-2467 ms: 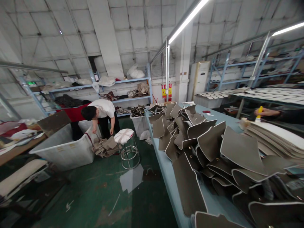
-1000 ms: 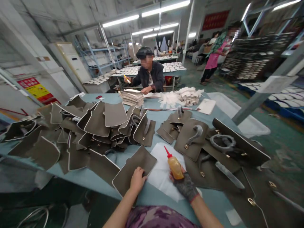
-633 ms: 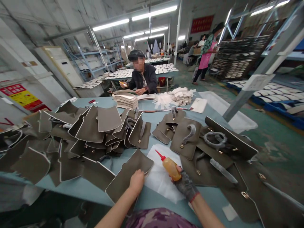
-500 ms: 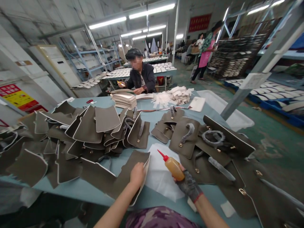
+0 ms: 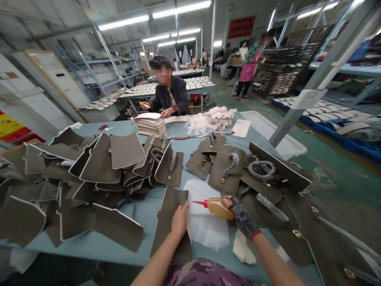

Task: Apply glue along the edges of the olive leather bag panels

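My left hand (image 5: 179, 219) presses flat, fingers together, on a grey-brown leather panel (image 5: 171, 216) lying lengthwise on the blue table (image 5: 89, 245) in front of me. My right hand (image 5: 241, 214), in a dark fingerless glove, grips an amber glue bottle (image 5: 219, 207) with a red nozzle. The bottle lies nearly level, its tip pointing left toward the panel's right edge. A white sheet (image 5: 205, 222) lies under the bottle, beside the panel.
Heaps of grey-brown panels (image 5: 98, 167) cover the table's left side; pieces with handles and metal fittings (image 5: 262, 174) lie at right. A seated person (image 5: 168, 91) works across the table beside a stack of pale pieces (image 5: 149, 123). Another person (image 5: 253, 59) stands far right. A white rag (image 5: 242, 248) lies near me.
The view swung from the floor area to the table. My left hand turned the leather panel lengthwise toward me. The glue bottle tipped from upright to nearly level, nozzle toward the panel.
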Tool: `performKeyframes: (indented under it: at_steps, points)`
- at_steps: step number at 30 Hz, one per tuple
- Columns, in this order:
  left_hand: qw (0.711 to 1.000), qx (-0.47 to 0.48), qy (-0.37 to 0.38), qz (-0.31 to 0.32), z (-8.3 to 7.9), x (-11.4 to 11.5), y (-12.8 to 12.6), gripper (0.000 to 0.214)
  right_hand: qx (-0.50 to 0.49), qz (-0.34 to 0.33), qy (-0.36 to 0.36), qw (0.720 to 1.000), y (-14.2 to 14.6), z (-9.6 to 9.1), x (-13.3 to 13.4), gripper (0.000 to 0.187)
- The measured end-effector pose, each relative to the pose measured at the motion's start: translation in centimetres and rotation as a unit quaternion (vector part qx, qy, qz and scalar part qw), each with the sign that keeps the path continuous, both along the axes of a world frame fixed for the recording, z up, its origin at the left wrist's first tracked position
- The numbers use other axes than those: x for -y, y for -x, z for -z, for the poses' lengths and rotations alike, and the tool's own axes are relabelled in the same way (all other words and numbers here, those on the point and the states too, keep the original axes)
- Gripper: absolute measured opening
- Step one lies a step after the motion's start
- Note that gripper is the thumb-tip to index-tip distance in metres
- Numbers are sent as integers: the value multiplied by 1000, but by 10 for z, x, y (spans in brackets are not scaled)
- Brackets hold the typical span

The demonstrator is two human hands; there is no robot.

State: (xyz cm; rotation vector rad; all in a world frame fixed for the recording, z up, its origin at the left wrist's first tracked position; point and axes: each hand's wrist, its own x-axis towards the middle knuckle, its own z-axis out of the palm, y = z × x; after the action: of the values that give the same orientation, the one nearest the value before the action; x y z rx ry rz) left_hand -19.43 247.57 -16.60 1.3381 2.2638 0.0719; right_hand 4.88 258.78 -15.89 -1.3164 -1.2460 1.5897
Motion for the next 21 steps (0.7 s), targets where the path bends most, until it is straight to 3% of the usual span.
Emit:
performKeyframes:
  at_steps: [6, 12, 21]
  points:
    - [998, 49, -17, -20, 11, -3, 14, 58, 75, 8, -77, 994, 30, 10, 4, 37]
    - [995, 64, -50, -64, 18, 0, 17, 56, 99, -12, -106, 989, 43, 11, -2, 34]
    - [993, 70, -51, -82, 10, 0, 13, 54, 131, -28, -156, 979, 60, 16, -10, 33]
